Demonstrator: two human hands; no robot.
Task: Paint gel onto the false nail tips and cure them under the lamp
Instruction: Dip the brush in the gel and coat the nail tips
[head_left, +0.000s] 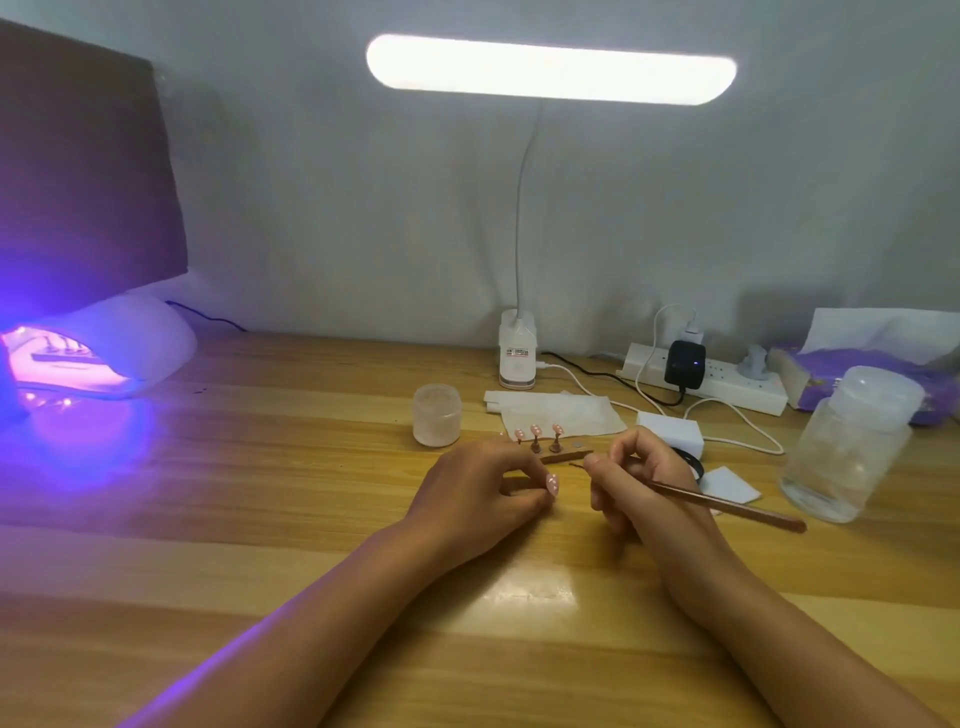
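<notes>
Left hand (483, 486) and right hand (636, 480) rest close together on the wooden worktop (311, 493). Left fingers pinch a pink nail tip (552, 484); right fingers grip a thin brush (727, 505). Just beyond, three more tips (536, 430) stand on a holder (563, 456). Far left, the curing lamp (130, 338) glows purple.

Bare forearms (322, 623), bare left hand (483, 486), right hand (641, 480)
</notes>
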